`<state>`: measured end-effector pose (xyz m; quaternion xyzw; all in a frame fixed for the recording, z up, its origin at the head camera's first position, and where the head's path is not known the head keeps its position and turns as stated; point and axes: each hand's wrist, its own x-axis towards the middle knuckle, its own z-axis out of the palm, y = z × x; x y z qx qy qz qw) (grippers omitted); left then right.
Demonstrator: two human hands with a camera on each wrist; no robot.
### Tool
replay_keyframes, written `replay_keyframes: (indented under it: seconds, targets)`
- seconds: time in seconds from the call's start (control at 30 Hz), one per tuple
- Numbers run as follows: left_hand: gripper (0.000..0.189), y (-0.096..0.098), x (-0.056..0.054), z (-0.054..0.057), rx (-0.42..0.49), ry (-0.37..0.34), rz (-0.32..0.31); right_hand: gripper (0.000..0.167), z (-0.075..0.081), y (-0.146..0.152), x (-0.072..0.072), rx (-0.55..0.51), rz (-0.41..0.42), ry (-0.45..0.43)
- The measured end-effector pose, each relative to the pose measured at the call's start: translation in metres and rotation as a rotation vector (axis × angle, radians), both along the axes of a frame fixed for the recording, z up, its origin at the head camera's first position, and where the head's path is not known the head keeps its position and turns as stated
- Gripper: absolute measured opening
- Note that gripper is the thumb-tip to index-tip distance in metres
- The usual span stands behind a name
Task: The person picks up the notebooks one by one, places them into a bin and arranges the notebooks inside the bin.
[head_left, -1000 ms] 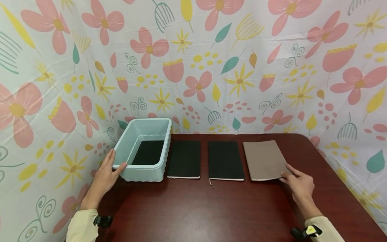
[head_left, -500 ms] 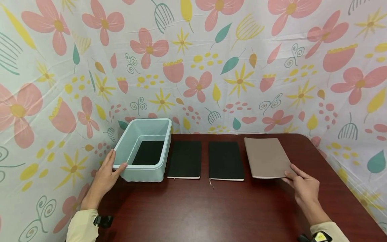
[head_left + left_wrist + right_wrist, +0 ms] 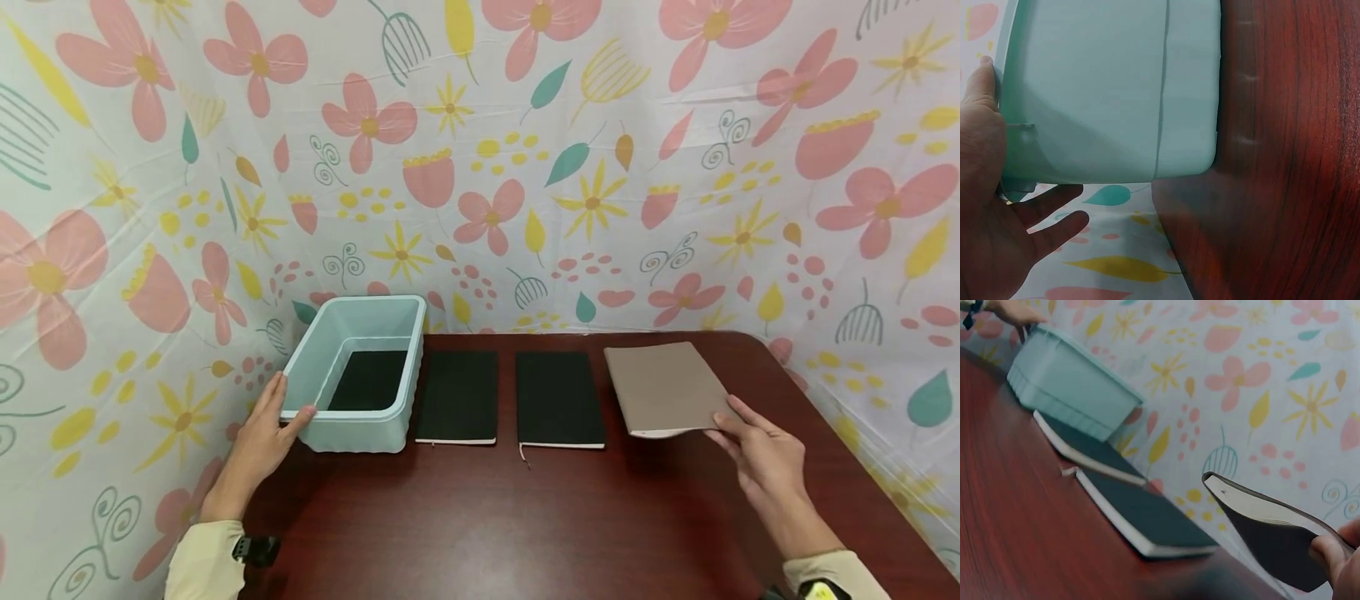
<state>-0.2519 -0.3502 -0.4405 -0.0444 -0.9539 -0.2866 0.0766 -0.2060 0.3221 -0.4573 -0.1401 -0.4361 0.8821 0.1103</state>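
In the head view my left hand (image 3: 261, 432) holds the near left corner of a light blue plastic bin (image 3: 352, 429), thumb on the front rim and fingers along the side. A black notebook (image 3: 369, 379) lies inside the bin. My right hand (image 3: 768, 458) pinches the near right corner of a taupe notebook (image 3: 667, 387). From the right wrist view, that notebook (image 3: 1266, 534) is lifted and tilted, its page edges showing and its underside dark. Two more black notebooks, one (image 3: 457, 396) beside the bin and another (image 3: 559, 400) to its right, lie flat on the table.
The dark red-brown wooden table (image 3: 480, 517) has a rounded far right corner. Flower-printed cloth (image 3: 495, 167) hangs behind it and along both sides, close to the bin's left side. A ribbon marker (image 3: 523, 454) sticks out of the right black notebook.
My right hand has raised the taupe notebook's near edge off the table and moved slightly right and farther away. The left hand and the bin have stayed in place.
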Motion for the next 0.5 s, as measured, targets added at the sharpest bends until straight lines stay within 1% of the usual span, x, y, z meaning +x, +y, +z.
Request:
replay_keyframes:
  seconds: [0.1, 0.27, 0.37, 0.5]
  targets:
    - [0.091, 0.001, 0.0, 0.0, 0.003, -0.002, 0.005, 0.031, 0.007, -0.003, 0.0, -0.025, 0.049, 0.031]
    - [0.091, 0.0, -0.001, -0.001, -0.002, 0.002, 0.006, 0.034, 0.024, -0.011, 0.0, -0.091, 0.137, 0.111]
    - [0.091, 0.0, -0.002, -0.002, -0.006, 0.002, 0.003, 0.035, 0.037, -0.018, 0.0, -0.145, 0.183, 0.144]
    - [0.092, -0.001, -0.003, -0.003, -0.005, -0.001, 0.007, 0.035, 0.058, -0.03, -0.002, -0.187, 0.212, 0.155]
